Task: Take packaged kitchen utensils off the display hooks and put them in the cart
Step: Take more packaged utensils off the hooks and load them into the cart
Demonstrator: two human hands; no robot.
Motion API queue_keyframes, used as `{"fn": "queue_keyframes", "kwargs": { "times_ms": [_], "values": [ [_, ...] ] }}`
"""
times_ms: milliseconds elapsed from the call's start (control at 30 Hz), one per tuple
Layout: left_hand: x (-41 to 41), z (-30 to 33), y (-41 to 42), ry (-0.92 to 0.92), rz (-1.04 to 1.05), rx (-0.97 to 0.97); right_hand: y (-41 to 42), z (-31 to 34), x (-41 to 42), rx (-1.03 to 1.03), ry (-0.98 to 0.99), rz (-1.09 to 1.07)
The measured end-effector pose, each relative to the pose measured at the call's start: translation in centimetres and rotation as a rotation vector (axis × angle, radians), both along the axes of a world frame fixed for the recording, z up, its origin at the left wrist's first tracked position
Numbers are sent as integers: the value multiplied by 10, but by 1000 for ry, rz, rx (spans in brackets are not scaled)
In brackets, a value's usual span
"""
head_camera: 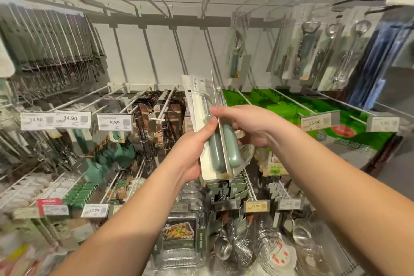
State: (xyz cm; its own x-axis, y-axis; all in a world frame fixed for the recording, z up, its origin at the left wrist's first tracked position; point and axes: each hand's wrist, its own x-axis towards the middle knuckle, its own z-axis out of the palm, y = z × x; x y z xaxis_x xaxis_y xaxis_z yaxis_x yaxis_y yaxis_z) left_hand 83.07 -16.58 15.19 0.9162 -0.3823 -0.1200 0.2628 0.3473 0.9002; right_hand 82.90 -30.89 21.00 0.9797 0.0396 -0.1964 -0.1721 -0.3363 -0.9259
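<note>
Two packaged utensils with sage-green handles on white cards sit together in front of the display. My left hand (192, 148) grips the left package (208, 139) from the side, thumb across its front. My right hand (244, 123) holds the right package (231, 148), fingers curled behind its card and fingertips at its upper edge. Both packages are off the hooks, held upright and slightly tilted. More green-handled utensils (237, 56) hang on an upper hook at the right. No cart can be seen.
Bare white hooks (156, 36) fill the upper middle panel. Bottle openers (307, 49) hang upper right, dark packs (49, 45) upper left. Price tags (112, 122) line the hook ends. Steel strainers and whisks (251, 251) hang below my arms.
</note>
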Motion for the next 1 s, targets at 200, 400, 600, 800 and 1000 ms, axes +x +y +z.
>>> {"fn": "queue_keyframes", "kwargs": {
  "times_ms": [200,400,600,800,1000],
  "values": [
    [-6,5,0,43,-24,-19,-2,-3,1,112,3,-101],
    [5,6,6,60,69,9,-14,8,-1,-1,-177,-225],
    [12,19,6,45,100,23,-31,25,2,-372,-477,-398],
    [13,32,2,22,75,-15,-44,34,16,-567,-542,-579],
    [16,36,1,12,65,-35,-50,48,25,-584,-579,-648]
  ]
}}
